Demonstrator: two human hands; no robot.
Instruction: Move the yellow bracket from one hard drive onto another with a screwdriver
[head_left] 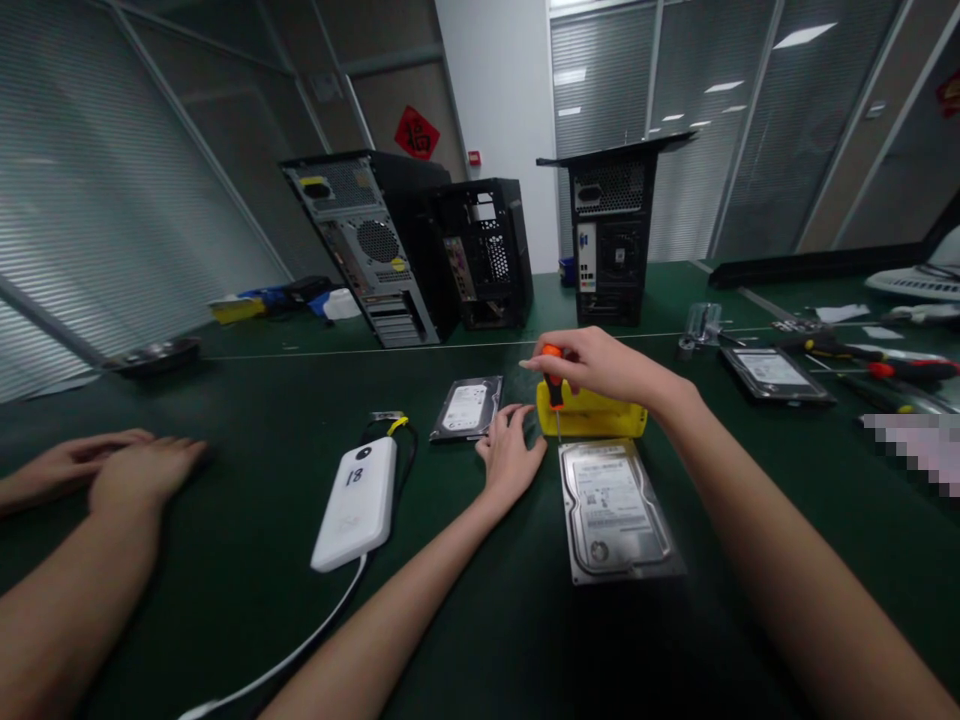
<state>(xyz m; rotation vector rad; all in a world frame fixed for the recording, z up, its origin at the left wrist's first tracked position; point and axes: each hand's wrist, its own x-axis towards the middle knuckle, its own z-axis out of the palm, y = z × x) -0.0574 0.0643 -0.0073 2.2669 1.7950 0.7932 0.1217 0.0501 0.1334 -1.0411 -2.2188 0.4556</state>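
Note:
My right hand (589,358) grips a screwdriver (553,375) with an orange and black handle, held upright. Its tip points down at the near-left corner area of a yellow plastic piece, by the upper left corner of a silver hard drive (611,505). Whether the tip touches a screw I cannot tell. Directly behind that drive stands the yellow plastic piece (596,412). My left hand (514,455) rests on the green table with its fingers apart, holding nothing. Its fingertips lie beside the right edge of a second hard drive (467,408).
A white power bank (358,505) marked 18 trails a cable. Another person's hands (142,470) rest at left. Computer cases (375,250), (615,235) stand behind. At right lie a third hard drive (776,372) and pliers (911,368).

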